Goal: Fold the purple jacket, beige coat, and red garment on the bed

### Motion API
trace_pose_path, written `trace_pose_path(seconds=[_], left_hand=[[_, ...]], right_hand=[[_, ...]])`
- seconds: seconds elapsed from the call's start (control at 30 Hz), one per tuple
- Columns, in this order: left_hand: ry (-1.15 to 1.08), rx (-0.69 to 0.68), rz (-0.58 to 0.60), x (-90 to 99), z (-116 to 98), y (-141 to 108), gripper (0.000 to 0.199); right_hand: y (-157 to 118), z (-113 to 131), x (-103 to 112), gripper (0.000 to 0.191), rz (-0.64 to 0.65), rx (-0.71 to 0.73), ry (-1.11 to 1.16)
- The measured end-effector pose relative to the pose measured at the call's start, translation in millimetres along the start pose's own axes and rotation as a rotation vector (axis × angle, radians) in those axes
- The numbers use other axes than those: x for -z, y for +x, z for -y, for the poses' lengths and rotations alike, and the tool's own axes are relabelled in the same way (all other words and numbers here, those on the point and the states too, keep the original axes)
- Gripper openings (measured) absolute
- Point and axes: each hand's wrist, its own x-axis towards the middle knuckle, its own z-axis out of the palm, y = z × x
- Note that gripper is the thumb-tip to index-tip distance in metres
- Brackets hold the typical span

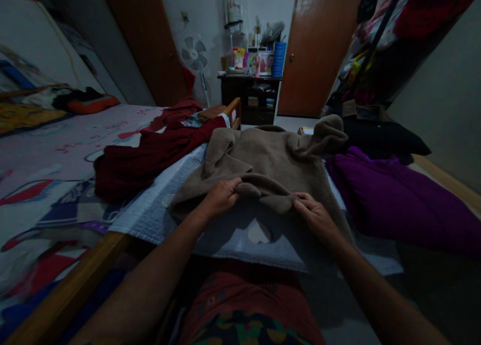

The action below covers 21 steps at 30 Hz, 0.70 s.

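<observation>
A thick brown fleece garment (270,152) lies spread over a surface covered with a light blue quilted cloth (176,180). My left hand (222,196) is closed on the garment's near edge, a little left of the middle. Farther right along that same edge, my right hand (311,212) pinches the fabric between thumb and fingers. Between the two hands the edge is lifted and bunched in soft folds. One sleeve is folded in on the left; the other lies crumpled at the far right.
Dark red clothing (150,152) is heaped to the left, beside a bed with a printed sheet (101,129). A folded purple garment (398,195) and a black one (387,134) lie on the right. Behind stand a fan (195,54) and a dark cabinet (250,102).
</observation>
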Motion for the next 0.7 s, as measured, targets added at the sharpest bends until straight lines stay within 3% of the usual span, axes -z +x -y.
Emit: trace_pose_path(seconds=[0.1, 0.23, 0.33, 0.43, 0.53, 0.7], left_hand=[[-0.038, 0.001, -0.012, 6.1, -5, 4, 0.017], [-0.002, 0.005, -0.035, 6.4, -16, 2, 0.018], [0.104, -0.023, -0.023, -7.8, -23, -9, 0.019], [0.246, -0.102, 0.036, -33.2, -24, -25, 0.021], [0.372, -0.174, 0.12, -54.0, -22, -40, 0.016], [0.506, -0.275, 0.104, -59.8, -29, -49, 0.012]], right_hand=[[-1, 2, -1, 0.041, 0.043, 0.057, -0.114], [-15, 6, -19, 0.017, 0.007, 0.375, -0.479], [-27, 6, -41, 0.008, 0.017, 0.515, -0.658], [-34, 3, -59, 0.01, 0.064, 0.552, -0.697], [-36, 1, -62, 0.011, 0.057, 0.539, -0.679], [-39, 7, -54, 0.014, -0.014, 0.553, -0.653]])
